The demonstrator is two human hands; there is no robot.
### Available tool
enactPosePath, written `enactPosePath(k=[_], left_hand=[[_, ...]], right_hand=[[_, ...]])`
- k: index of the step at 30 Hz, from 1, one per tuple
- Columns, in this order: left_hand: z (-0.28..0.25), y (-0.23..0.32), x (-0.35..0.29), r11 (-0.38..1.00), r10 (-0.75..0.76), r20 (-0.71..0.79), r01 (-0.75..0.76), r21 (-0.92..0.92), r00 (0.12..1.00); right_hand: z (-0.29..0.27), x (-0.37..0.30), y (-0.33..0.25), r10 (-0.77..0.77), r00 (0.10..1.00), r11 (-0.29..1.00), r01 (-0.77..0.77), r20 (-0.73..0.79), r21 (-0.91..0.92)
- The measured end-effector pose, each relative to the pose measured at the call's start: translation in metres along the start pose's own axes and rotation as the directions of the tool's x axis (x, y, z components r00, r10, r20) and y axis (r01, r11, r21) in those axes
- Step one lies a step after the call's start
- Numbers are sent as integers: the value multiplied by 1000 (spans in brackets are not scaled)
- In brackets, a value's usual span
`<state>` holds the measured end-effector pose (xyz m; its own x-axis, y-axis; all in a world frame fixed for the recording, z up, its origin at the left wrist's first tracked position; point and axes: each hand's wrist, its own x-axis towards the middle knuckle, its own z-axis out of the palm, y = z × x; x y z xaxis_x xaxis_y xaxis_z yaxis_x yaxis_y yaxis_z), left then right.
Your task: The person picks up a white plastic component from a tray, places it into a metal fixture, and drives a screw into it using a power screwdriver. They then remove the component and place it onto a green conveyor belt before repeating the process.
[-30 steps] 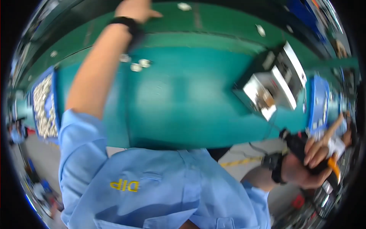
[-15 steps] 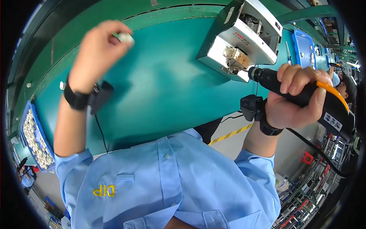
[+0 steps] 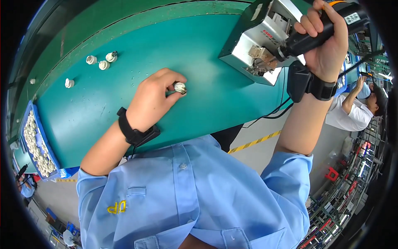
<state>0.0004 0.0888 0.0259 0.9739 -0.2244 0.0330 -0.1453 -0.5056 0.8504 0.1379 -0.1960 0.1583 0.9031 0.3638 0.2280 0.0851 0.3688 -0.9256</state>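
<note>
Over the middle of the green table, my left hand (image 3: 154,96) pinches a small round white part (image 3: 180,87) with dark marks on its end, held between thumb and fingertips. My right hand (image 3: 325,47) is wrapped around a black electric screwdriver (image 3: 304,41) with an orange lever. Its tip points down-left at the front of a silver box-shaped machine (image 3: 244,45), beside a metal block (image 3: 263,58); whether the two touch I cannot tell. To the left of my left hand lie several similar white parts, among them one white part (image 3: 104,65) and another (image 3: 69,83) farther left.
A blue tray (image 3: 52,151) heaped with white parts stands at the table's left end. Black cables (image 3: 277,111) hang over the front edge near the machine. Another person (image 3: 352,110) sits at the far right, with shelving (image 3: 344,199) behind.
My left hand has come from the upper left to mid-table, a white part in its fingers. Three white parts now show at the upper left. My right hand has risen, tilting the screwdriver more steeply.
</note>
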Motion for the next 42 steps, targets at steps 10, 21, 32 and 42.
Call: enactPosePath(k=[10,21,32,42], left_hand=[[19,-8,2,991,124,-11,-124,-47,992],[21,-13,-2,992,108,-21,-110,-62,994],[19,-13,-3,988,128,-20,-129,-89,992],[23,-10,1,981,173,-75,-178,-74,982]], right_hand=[[93,-53,41,-142,987,980,129,73,154],[125,-63,73,-174,971,972,196,164,-128],[138,-56,71,-110,935,927,219,338,-304],[126,-61,68,-228,954,948,263,196,-176]])
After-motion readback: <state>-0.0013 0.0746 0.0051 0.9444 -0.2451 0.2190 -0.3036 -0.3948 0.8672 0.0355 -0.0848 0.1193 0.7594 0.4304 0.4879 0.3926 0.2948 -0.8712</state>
